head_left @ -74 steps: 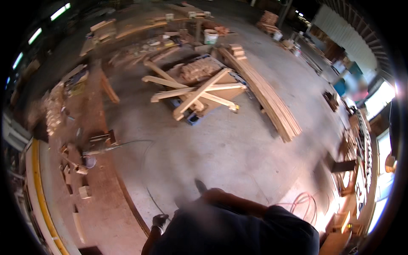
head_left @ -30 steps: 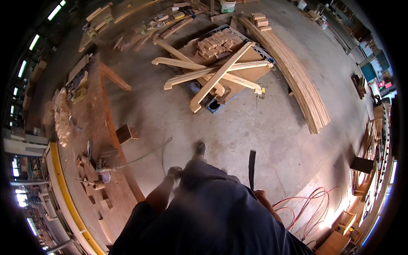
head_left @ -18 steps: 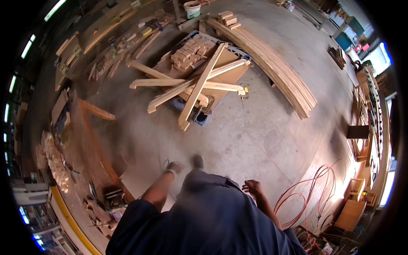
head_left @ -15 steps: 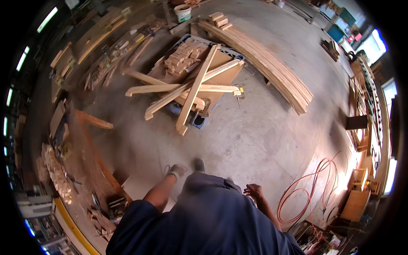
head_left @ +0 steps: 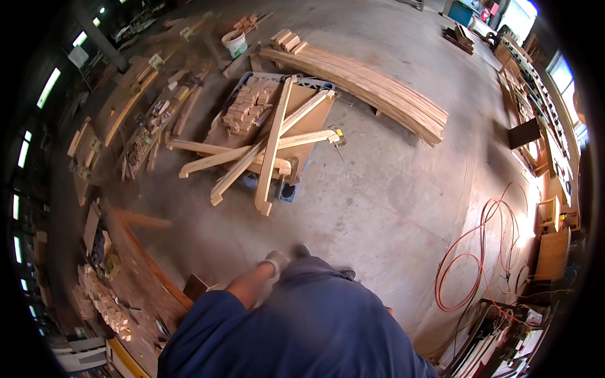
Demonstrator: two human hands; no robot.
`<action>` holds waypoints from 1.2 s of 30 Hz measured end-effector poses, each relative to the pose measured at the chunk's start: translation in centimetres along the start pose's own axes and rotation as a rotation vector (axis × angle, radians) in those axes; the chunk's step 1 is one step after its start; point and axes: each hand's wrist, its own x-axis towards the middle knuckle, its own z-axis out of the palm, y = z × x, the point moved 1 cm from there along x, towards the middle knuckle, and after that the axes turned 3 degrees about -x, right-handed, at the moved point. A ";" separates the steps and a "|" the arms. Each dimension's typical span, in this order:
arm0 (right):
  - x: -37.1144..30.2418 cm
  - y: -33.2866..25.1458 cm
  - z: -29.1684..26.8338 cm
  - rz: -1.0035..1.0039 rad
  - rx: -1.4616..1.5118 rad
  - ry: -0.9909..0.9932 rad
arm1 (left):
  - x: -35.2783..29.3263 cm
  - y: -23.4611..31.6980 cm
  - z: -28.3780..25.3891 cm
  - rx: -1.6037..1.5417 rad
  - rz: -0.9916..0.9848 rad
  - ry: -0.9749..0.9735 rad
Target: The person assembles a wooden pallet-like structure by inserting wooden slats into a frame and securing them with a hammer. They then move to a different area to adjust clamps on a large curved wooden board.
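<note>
My left hand (head_left: pixel 275 259), in a pale glove, hangs low in front of my trousers by my shoes. It is small and blurred, so its fingers cannot be made out. My right hand is hidden behind my dark blue shirt; only a sliver of skin shows at its right edge. Ahead on the floor stands a low blue pallet (head_left: pixel 288 192) topped with brown board (head_left: pixel 315 120). Several long wooden pieces with hooked ends (head_left: pixel 272 145) lie crossed over it, beside a pile of short wood blocks (head_left: pixel 249 107). Neither arm reaches these.
Long boards (head_left: pixel 372 85) lie stacked beyond the pallet, near a white bucket (head_left: pixel 235 43). A wooden workbench (head_left: pixel 138 264) with wood blocks (head_left: pixel 104 299) runs along my left. At right, a red hose (head_left: pixel 463 255) lies coiled on the concrete floor near a crate of scraps (head_left: pixel 504 340).
My view has turned and shifted, moving the pallet left and slightly down in the picture. My right hand, visible before with bent fingers, has gone behind my body. My left hand stays low.
</note>
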 end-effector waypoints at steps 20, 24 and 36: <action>-3.9 -0.6 -3.4 0.220 0.634 0.014 | 3.6 8.6 -3.6 -0.248 -0.049 0.047; -5.1 0.2 -2.4 0.255 0.639 0.068 | 5.6 9.7 -6.0 -0.164 -0.007 -0.019; -4.4 0.3 6.6 0.181 0.352 0.131 | 11.6 10.1 -10.3 0.076 0.107 -0.172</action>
